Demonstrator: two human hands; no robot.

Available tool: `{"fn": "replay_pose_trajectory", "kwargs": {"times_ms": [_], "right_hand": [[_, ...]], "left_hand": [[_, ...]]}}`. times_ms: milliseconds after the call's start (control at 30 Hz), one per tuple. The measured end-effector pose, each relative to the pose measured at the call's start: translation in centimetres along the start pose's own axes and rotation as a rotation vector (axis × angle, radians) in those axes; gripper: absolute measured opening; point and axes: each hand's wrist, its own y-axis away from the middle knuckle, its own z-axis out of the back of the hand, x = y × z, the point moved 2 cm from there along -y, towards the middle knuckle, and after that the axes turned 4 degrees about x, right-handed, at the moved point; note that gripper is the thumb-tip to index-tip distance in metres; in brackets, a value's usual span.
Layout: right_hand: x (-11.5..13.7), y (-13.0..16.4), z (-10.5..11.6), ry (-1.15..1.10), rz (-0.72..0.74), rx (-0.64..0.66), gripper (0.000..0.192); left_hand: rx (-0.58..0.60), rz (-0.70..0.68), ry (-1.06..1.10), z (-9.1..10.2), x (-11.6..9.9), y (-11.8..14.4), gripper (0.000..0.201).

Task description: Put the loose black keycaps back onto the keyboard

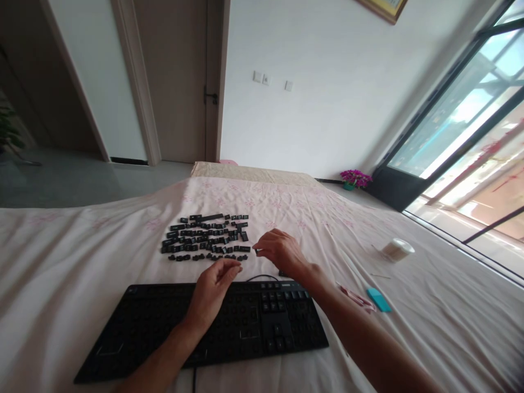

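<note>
A black keyboard [151, 322] lies on the pink cloth, with bare key sockets over its main block and keycaps on its navigation and arrow keys. Beyond it, loose black keycaps [213, 217] are laid out in rows. My left hand [210, 292] hovers over the keyboard's upper middle, thumb and fingers pinched together; whatever may be between them is too small to make out. To the right of the rows, my right hand [282, 251] has its fingertips closed at a small black keycap [256, 250]. Another dark piece [282, 273] sits partly under my right wrist.
At the right lie a turquoise flat tool [379, 299], a pinkish item [357, 298], a thin stick [380, 275] and a clear round container [397, 249]. A cable [194, 379] runs from the keyboard's near edge. Creased cloth [442, 338] covers the surface.
</note>
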Motion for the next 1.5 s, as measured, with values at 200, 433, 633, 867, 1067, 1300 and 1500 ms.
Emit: {"fn": "replay_pose_trajectory", "kwargs": {"times_ms": [200,433,633,867,1067,1300,1500], "right_hand": [[6.1,1.1,2.2,-0.096,0.199,-0.058,0.017],[6.7,1.8,1.4,-0.228,0.087,-0.153,0.025],[8.0,3.4,0.9,-0.202,-0.049,-0.238,0.019],[9.1,5.5,0.7,-0.015,-0.091,-0.146,0.016],[7.4,8.6,0.5,-0.079,-0.226,-0.184,0.018],[2.9,13.7,-0.5,-0.125,-0.444,-0.205,0.019],[3.5,14.6,-2.3,0.01,-0.393,-0.103,0.024]], "left_hand": [[0.108,0.215,0.555,-0.6,-1.0,0.2,0.037],[0.121,0.25,0.69,-0.7,-0.8,0.4,0.036],[0.148,0.268,0.796,-1.4,-1.1,1.0,0.033],[0.187,0.336,0.846,-3.1,0.1,2.3,0.024],[0.283,0.331,0.683,-4.2,-0.4,3.1,0.027],[0.028,-0.107,-0.261,-0.1,-1.2,1.0,0.02],[-0.037,-0.215,-0.786,0.9,-0.2,0.4,0.014]]}}
